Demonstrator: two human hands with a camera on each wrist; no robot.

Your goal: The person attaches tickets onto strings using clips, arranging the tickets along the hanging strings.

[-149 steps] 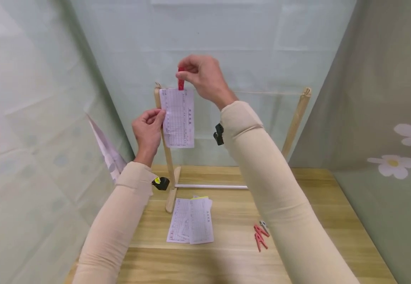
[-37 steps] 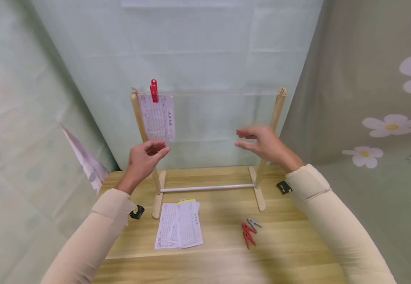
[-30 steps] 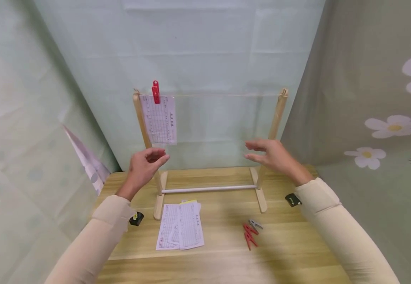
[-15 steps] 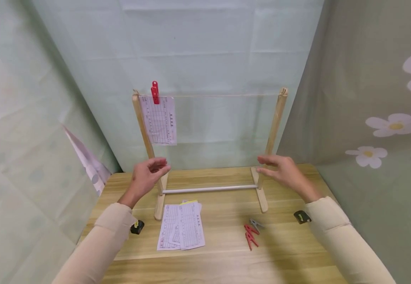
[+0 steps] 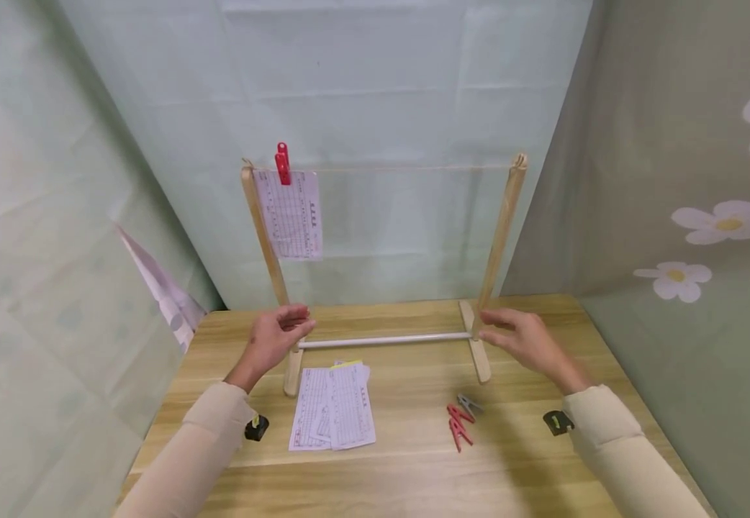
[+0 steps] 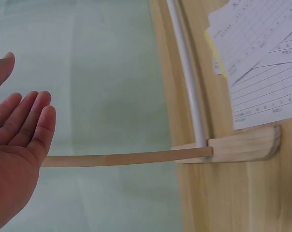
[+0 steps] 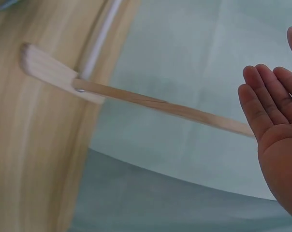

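Observation:
My left hand (image 5: 276, 337) hovers by the lower part of the left wooden post, relaxed and holding nothing. Near the right post, my right hand (image 5: 522, 338) also hangs free with loosely bent fingers. Each wrist view shows a bare palm. A printed paper slip (image 5: 289, 216) hangs from the string (image 5: 401, 169) at its left end, under a red clothespin (image 5: 283, 165). Several more paper slips (image 5: 349, 406) lie overlapping on the table in front of the stand. To their right lie two red clothespins (image 5: 458, 428) and a grey clothespin (image 5: 468, 405).
The wooden stand has a left post (image 5: 263, 237), a right post (image 5: 502, 230) and a white crossbar (image 5: 384, 340) low between its feet. Pale cloth (image 5: 375, 93) hangs behind the wooden table (image 5: 414, 475), and a flowered curtain (image 5: 647, 144) is at the right.
Five seconds ago my right hand pinched the red clothespin over the slip while my left hand held the slip's edge. Both hands have since let go and come down, the right one moving outward.

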